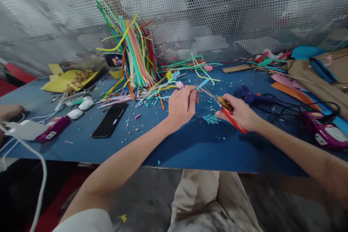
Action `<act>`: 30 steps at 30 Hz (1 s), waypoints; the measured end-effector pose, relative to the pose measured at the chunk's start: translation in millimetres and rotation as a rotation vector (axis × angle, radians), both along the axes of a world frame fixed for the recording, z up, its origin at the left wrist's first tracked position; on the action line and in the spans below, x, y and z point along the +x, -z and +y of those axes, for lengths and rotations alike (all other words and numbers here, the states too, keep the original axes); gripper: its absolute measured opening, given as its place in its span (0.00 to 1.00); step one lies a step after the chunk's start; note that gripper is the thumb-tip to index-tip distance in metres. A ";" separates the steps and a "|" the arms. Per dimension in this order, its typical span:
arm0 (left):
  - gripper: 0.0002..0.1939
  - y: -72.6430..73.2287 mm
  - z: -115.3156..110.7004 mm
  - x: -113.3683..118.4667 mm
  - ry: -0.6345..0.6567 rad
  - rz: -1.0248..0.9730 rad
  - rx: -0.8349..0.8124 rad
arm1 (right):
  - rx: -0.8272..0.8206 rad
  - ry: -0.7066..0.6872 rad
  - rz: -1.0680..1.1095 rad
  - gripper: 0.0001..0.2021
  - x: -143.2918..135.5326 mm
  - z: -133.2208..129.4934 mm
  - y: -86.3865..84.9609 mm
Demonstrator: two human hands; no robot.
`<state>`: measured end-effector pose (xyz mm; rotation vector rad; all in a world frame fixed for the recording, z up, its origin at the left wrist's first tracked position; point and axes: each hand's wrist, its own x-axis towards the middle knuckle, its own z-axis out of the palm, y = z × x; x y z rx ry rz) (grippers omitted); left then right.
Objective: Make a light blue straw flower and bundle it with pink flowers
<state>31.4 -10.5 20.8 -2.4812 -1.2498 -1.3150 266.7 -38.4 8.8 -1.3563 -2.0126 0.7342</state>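
Note:
My left hand (pixel 182 104) pinches a light blue pipe cleaner (pixel 202 83) whose end sticks up past the fingertips. My right hand (pixel 238 110) is wrapped round scissors with red and yellow handles (pixel 233 119). Their blades (pixel 208 92) point up and left, close to the pipe cleaner; whether they touch it I cannot tell. Below the blades, a fluffy blue piece made of pipe cleaner (pixel 211 118) lies on the table. Small cut bits of blue and purple are scattered around both hands.
A tall bundle of coloured pipe cleaners (pixel 136 54) stands at the back. A black phone (pixel 110 120) lies to the left, near a purple power strip (pixel 53 129). On the right are a blue glue gun (pixel 251 96), cables and another purple power strip (pixel 326 130). Another person's hand (pixel 12 111) shows far left.

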 end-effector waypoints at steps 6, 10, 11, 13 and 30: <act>0.13 -1.3 -6.9 4.8 0.035 0.008 -0.008 | -0.005 -0.016 0.126 0.23 -8.5 -1.8 7.4; 0.12 0.5 -7.1 4.8 0.047 -0.008 -0.014 | 0.009 0.011 0.147 0.23 -10.4 -0.6 10.6; 0.12 1.1 -6.8 4.4 0.050 -0.009 -0.016 | 0.011 0.016 0.149 0.23 -10.9 -0.7 11.1; 0.12 1.9 -6.0 3.4 0.054 -0.009 -0.013 | 0.026 0.023 0.147 0.24 -11.6 -1.2 12.1; 0.15 3.3 -8.6 6.2 0.116 -0.044 -0.002 | 0.193 0.123 -0.166 0.20 -4.4 -3.8 13.6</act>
